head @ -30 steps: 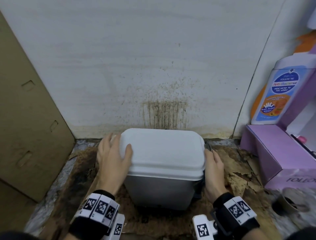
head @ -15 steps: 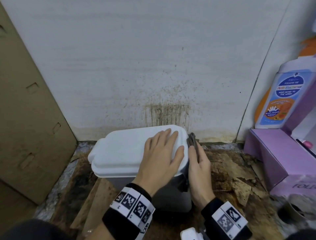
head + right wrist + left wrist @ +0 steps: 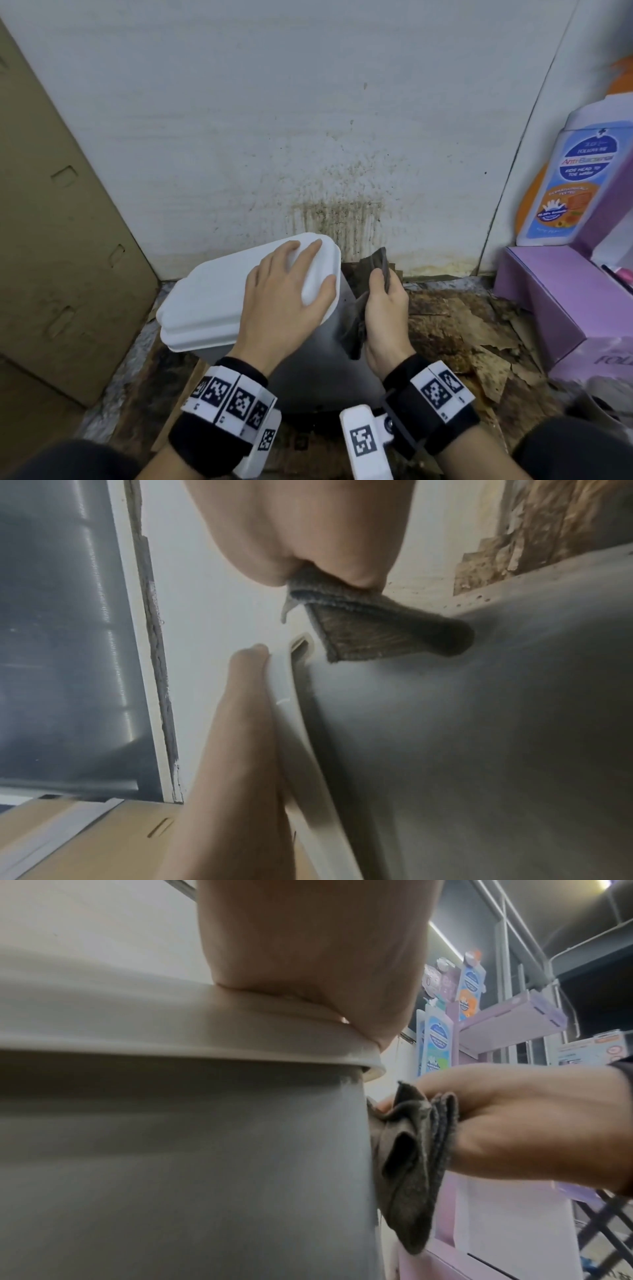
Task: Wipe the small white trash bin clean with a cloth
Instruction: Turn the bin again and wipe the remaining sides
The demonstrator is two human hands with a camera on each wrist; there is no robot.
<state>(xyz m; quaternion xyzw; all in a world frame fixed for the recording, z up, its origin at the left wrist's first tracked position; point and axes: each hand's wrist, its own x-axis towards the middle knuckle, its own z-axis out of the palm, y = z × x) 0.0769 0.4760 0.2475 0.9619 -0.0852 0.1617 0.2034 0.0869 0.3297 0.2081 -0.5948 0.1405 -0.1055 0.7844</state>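
Low on the floor, near the stained wall (image 3: 239, 120), sits the small white trash bin (image 3: 329, 356), tilted toward the left with its lid (image 3: 209, 301) closed. Left hand (image 3: 287, 305) lies flat on the right end of the lid, fingers straight and spread, the little finger hooked over the lid's edge; it steadies, it does not grip. Right hand (image 3: 383, 311) pinches a folded dark cloth (image 3: 359, 329) between thumb and fingers and holds it against the bin's grey right side wall, just under the lid's rim.

Handling, as I judge it: the bin looks like thin moulded plastic, light and likely empty, so it will slide or tip under any sideways wipe unless the upper hand bears down. Side wall is smooth and somewhat glossy, probably slippery to bare fingers. The firm hold looks to be the overhanging lid rim or the lid top, not the wall. The lid may lift, so pressing down seems safer than pulling. The cloth is soft and limp, and keeping it bunched gives more pressure.

Cardboard (image 3: 61, 240) leans at left; a purple box (image 3: 541, 301) and a wash bottle (image 3: 565, 178) stand at right, well apart from the bin.
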